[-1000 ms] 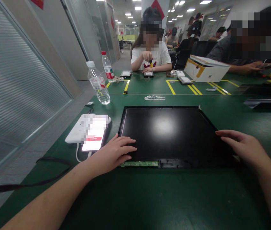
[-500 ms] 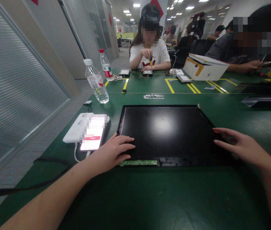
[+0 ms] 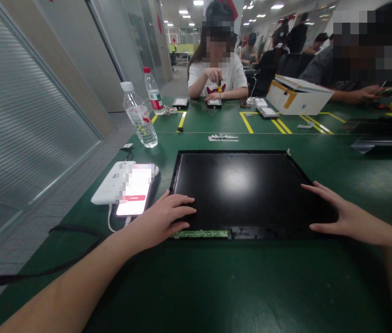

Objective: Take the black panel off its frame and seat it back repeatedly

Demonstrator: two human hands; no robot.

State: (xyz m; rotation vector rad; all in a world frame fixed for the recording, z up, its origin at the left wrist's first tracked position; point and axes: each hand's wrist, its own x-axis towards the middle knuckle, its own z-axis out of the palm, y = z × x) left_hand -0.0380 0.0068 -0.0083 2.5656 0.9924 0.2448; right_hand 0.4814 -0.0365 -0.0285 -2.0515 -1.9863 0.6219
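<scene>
A black LCD screen panel (image 3: 251, 199) lies flat on the green table in front of me. Along its near edge a strip of green circuit board (image 3: 201, 234) shows at the left. My left hand (image 3: 170, 215) rests on the panel's left side, fingers stretched over its near left corner. On the other side, my right hand (image 3: 338, 210) is spread at the right edge, thumb and fingers apart. Its fingertips reach over the panel's border; whether they press on it I cannot tell.
A lit phone (image 3: 136, 189) lies cabled against a white box-like device (image 3: 107, 187) on the left. Two water bottles (image 3: 140, 115) stand behind them. Across the table a person (image 3: 229, 76) works with a yellow-handled tool on a small drive. A white box (image 3: 298, 97) stands at the back right.
My right hand has spread wider, its fingers now reaching over the panel's right border. My left hand stays in place. The panel has not visibly moved on the table.
</scene>
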